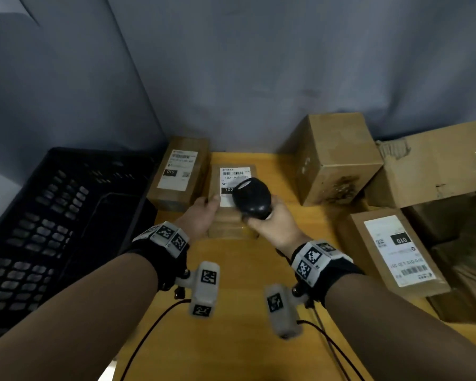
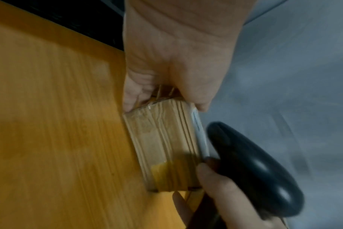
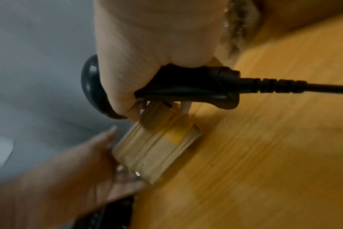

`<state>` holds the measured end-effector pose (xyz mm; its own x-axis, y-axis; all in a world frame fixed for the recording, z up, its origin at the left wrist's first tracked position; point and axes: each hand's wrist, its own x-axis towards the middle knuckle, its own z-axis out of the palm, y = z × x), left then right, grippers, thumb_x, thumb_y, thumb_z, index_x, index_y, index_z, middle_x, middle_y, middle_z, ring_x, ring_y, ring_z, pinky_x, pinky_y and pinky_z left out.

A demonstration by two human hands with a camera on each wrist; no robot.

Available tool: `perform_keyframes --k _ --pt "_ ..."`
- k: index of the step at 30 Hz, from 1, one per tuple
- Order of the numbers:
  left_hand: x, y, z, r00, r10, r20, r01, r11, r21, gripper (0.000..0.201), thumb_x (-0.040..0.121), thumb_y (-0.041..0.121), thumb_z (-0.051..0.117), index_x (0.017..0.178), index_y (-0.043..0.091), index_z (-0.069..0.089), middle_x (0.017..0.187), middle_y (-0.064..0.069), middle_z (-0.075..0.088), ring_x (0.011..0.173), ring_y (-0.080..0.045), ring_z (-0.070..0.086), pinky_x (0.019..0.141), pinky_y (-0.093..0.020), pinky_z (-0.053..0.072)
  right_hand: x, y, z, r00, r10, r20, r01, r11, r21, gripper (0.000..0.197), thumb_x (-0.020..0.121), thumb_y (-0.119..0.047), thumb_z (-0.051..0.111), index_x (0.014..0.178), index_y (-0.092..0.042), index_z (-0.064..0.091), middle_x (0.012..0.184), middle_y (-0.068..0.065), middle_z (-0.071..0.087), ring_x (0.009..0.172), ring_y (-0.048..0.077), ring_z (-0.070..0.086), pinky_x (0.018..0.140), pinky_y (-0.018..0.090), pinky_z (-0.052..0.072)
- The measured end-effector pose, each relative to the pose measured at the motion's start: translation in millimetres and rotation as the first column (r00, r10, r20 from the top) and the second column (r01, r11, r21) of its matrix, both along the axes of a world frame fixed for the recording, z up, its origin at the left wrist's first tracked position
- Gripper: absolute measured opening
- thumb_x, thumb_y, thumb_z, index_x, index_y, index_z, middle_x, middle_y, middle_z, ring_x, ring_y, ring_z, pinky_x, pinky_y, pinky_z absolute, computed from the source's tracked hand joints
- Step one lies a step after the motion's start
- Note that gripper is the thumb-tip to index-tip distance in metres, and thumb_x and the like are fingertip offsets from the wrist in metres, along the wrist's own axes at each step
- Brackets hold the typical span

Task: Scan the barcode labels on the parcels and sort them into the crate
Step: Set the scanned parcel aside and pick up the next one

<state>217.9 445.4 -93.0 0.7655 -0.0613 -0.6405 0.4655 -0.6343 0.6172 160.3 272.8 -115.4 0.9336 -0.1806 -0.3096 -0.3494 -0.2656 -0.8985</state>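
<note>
A small brown parcel [image 1: 226,224] with a white barcode label [image 1: 234,174] lies on the yellow table [image 1: 231,284]. My left hand [image 1: 204,213] grips its near left corner, thumb on top by the label and fingers down the side; the left wrist view shows this hold on the parcel [image 2: 162,139]. My right hand [image 1: 272,224] grips the handle of a black barcode scanner [image 1: 252,198], whose head hovers over the label. In the right wrist view the scanner [image 3: 186,88] trails a cable to the right above the parcel [image 3: 157,148]. A black slatted crate [image 1: 52,221] stands at the left.
A second labelled parcel [image 1: 179,171] lies just left of the held one, beside the crate. Larger cardboard boxes [image 1: 333,158] stack at the back right, and another labelled parcel [image 1: 396,251] sits at the right. A grey wall [image 1: 259,78] closes the back.
</note>
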Motion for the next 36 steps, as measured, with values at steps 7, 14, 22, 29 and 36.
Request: perform_keyframes --k 7,14,22,29,36 --pt "51.5 45.2 -2.0 0.852 -0.398 0.339 0.231 0.868 0.44 0.047 0.094 0.034 0.055 0.137 0.02 0.044 0.143 -0.01 0.04 0.13 -0.03 0.038 0.109 -0.046 0.033 30.5 24.3 -24.9 0.97 0.199 -0.14 -0.237 0.9 -0.364 0.04 0.086 -0.03 0.067 0.122 -0.015 0.062 0.129 0.005 0.06 0.141 0.021 0.027 0.118 0.028 0.016" --pt "69.6 70.3 -9.1 0.805 -0.585 0.094 0.419 0.674 0.608 0.052 0.095 0.041 0.05 0.143 0.023 0.04 0.147 -0.017 0.031 0.133 -0.037 0.031 0.11 -0.042 0.028 81.3 37.7 -18.4 0.983 0.105 -0.154 -0.168 0.857 -0.487 0.04 0.089 -0.015 0.059 0.129 -0.01 0.053 0.133 0.009 0.052 0.123 0.026 0.05 0.108 0.036 0.038" --pt "76.5 72.3 -15.3 0.809 -0.585 0.052 0.431 0.651 0.625 0.056 0.093 0.045 0.052 0.144 0.027 0.038 0.147 -0.016 0.028 0.132 -0.04 0.03 0.109 -0.045 0.03 109.1 40.5 -22.2 0.988 0.046 -0.148 -0.107 0.891 -0.442 0.035 0.083 -0.016 0.063 0.118 -0.016 0.058 0.11 0.006 0.063 0.096 0.022 0.061 0.084 0.033 0.05" --pt "67.7 48.4 -8.3 0.869 -0.454 0.198 0.271 0.771 0.577 0.054 0.092 0.043 0.051 0.137 0.013 0.044 0.14 -0.019 0.041 0.127 -0.036 0.041 0.104 -0.043 0.037 80.4 21.9 3.2 0.998 0.059 0.01 -0.047 0.879 -0.474 0.029 0.086 -0.025 0.064 0.111 -0.013 0.061 0.112 0.008 0.061 0.1 0.024 0.06 0.079 0.026 0.042" --pt "39.9 -44.7 21.6 0.794 -0.488 0.362 0.299 0.832 0.467 0.045 0.092 0.029 0.054 0.133 0.012 0.049 0.14 -0.015 0.042 0.127 -0.034 0.04 0.105 -0.04 0.032 45.2 -56.7 57.9 0.974 -0.099 0.206 0.178 0.894 -0.412 0.023 0.079 -0.024 0.068 0.097 -0.012 0.063 0.093 0.008 0.067 0.086 0.024 0.064 0.071 0.027 0.046"
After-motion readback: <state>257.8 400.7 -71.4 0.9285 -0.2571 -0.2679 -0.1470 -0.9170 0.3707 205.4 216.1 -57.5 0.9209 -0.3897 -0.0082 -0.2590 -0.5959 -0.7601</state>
